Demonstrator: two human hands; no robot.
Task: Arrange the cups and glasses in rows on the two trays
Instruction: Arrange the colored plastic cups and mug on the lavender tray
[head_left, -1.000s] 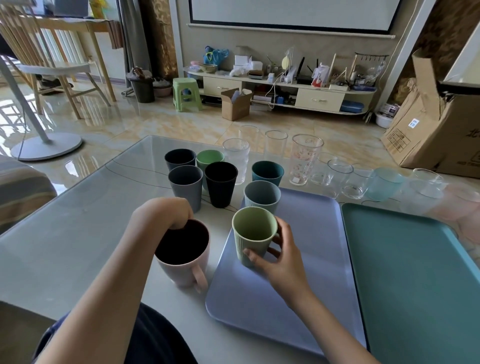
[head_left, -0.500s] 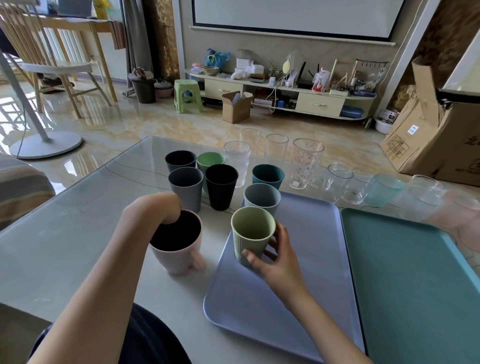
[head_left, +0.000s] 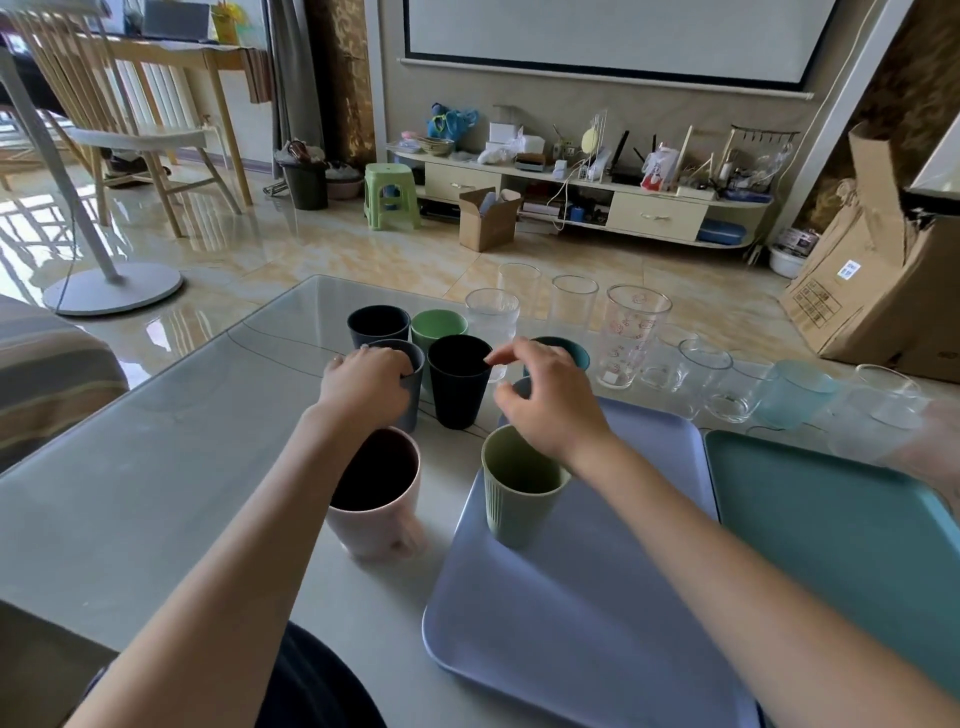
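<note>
Left hand (head_left: 366, 387) gripped grey plastic cup (head_left: 413, 384) at rim. Right hand (head_left: 545, 402), fingers loosely spread, hovered beside black plastic cup (head_left: 458, 382).

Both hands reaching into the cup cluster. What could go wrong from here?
1. The left forearm passes right over the pink mug; pulling back could knock it.
2. The right hand hovers by the black cup amid tightly packed cups; neighbours may topple.
3. The clear glasses stand close together near the table's far edge.

Head view, downward over table (head_left: 156, 493)
</note>
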